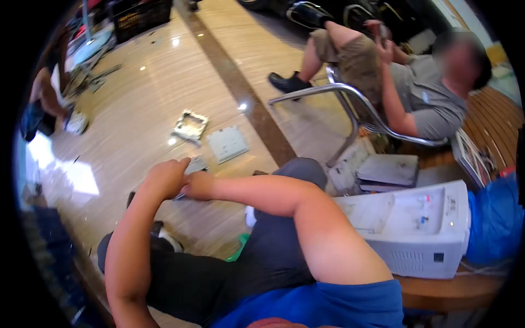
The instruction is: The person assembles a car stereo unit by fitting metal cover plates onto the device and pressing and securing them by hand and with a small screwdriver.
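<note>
My left hand [165,179] and my right hand [198,185] meet in front of my knees, low over the tiled floor. Both look closed, with the fingers curled together. A small grey flat piece [198,162] shows just beyond them, and part of something dark and grey peeks out below; my hands hide most of it. I cannot make out what is gripped. Past my hands, a square white cover plate [227,144] lies flat on the floor. Beside it is an open square frame [191,126], off-white with a dirty-looking inside.
On the right, a person [437,93] sits in a metal-framed chair [355,95], holding a phone-like object. A white water dispenser [402,224] lies on its side near my right arm, against a blue bottle [495,218]. Another person's leg [49,95], tools [98,76] and a dark crate [139,19] are at left.
</note>
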### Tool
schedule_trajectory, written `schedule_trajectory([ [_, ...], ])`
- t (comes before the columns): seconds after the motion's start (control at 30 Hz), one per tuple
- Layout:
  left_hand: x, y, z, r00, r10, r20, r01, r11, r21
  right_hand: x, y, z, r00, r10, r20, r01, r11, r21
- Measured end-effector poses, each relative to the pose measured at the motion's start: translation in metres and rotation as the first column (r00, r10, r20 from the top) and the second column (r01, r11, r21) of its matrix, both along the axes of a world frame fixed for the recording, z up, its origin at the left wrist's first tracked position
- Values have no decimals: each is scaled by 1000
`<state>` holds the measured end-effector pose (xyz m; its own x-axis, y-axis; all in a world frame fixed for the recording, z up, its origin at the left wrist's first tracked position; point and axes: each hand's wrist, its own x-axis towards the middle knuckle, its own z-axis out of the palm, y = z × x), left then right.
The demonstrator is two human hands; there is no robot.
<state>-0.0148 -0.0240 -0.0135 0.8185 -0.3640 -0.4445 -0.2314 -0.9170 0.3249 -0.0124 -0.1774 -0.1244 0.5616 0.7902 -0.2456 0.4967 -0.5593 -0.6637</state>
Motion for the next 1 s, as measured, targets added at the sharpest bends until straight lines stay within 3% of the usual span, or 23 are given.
schedule_trajectory([
  [0.03, -1, -10, 13, 997, -28, 65, 40, 983, -180, -1, -5, 14, 970, -41, -239, 78, 986, 145],
  [0.07, -3, -19, 29, 992, -37, 124, 79, 934, -347, -3, -2, 21, 938, -22, -346, 103, 971, 217],
  [0.13, -9, -52, 73, 995, 2, 99, 81, 552, -830, -3, 2, 34, 943, 2, -333, 74, 974, 213],
  [0.2, -12, -73, 115, 996, -85, 15, 40, 301, -953, -5, 10, 33, 964, 5, -264, 37, 987, 154],
  [0.23, -10, -73, 115, 996, -90, -25, 3, 294, -956, -6, 15, 30, 971, 5, -238, 26, 992, 126],
  [0.3, 0, -71, 123, 989, -146, -23, 39, 407, -913, -7, 20, 25, 982, 0, -187, 15, 997, 78],
  [0.33, 7, -65, 113, 994, -106, 27, 84, 576, -813, -7, 21, 23, 987, -6, -158, 14, 998, 54],
  [0.4, 7, -51, 74, 964, -2, 265, 99, 931, -352, -5, 26, 17, 996, -15, -84, 16, 1000, 7],
  [0.47, 8, -25, 35, 986, -39, 163, 26, 996, 84, -3, 28, 2, 1000, -15, 18, 15, 1000, -12],
  [0.53, 5, -13, 43, 995, -64, 76, 63, 998, 13, -3, 19, -38, 982, 101, 160, -124, 982, 140],
  [0.57, 1, -12, 48, 990, -91, 104, 91, 996, 4, 2, 23, -53, 980, 75, 186, -100, 987, 126],
  [0.6, -3, -10, 53, 989, -33, 143, 46, 995, -85, 6, 30, -69, 949, 169, 265, -184, 982, 33],
  [0.67, -12, -10, 62, 987, 11, 163, 19, 984, -179, 6, 20, -49, 913, 253, 319, -244, 967, -69],
  [0.73, -20, -4, 68, 991, 55, 123, -44, 995, -90, 1, 16, -17, 1000, -20, -14, 20, 1000, 3],
  [1.0, -25, 5, 65, 993, 15, 117, -5, 996, -86, 6, 18, -14, 998, -58, 33, 58, 998, 9],
])
